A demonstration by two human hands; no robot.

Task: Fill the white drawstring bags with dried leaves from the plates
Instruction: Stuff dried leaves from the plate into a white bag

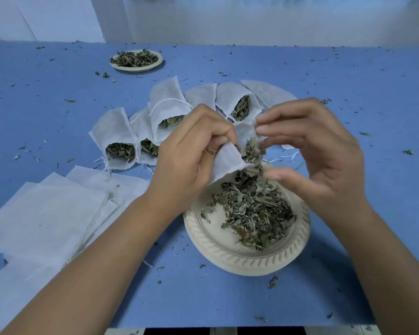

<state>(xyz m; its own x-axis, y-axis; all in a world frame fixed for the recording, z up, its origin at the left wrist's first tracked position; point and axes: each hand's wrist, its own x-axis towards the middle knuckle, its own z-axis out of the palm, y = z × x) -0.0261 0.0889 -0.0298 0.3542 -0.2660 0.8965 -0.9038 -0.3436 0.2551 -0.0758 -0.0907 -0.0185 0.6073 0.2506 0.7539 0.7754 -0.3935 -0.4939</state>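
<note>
**Q:** Entry for this frame. What did the hands have?

**Op:** From my remote station I logged the left hand point(194, 146) with its fingers curled and clamped on the near lip of one white bag point(228, 162), thumb and forefinger pinching the cloth. The bag hung tilted, its mouth turned toward the right hand point(312, 151), just above the far rim of the near plate point(228, 253).

**Q:** And the right?

**Op:** Fingers bent, thumb held apart below them. The upper fingertips point(260, 128) sat at the bag's far lip. That hand was motion-blurred, so I could not tell whether it gripped the cloth or only touched it.

**Q:** Leaves?

**Op:** A clump of dried leaves point(251, 148) sat at the bag's mouth, between the two hands, with some bits in the air beneath it, over the plate. A loose heap point(254, 213) lay in the plate's well, mostly on its right half.

**Q:** The other stock?

**Op:** Filled bags point(116, 131) lay in a fan beyond the hands, mouths open toward the camera, with leaves showing in at least four. Flat bags point(46, 213) lay stacked left of the left forearm, near the table edge. A far plate point(136, 68) with leaves stood well apart at the back left. Leaf scraps point(272, 282) were scattered across the blue table point(348, 286).
</note>
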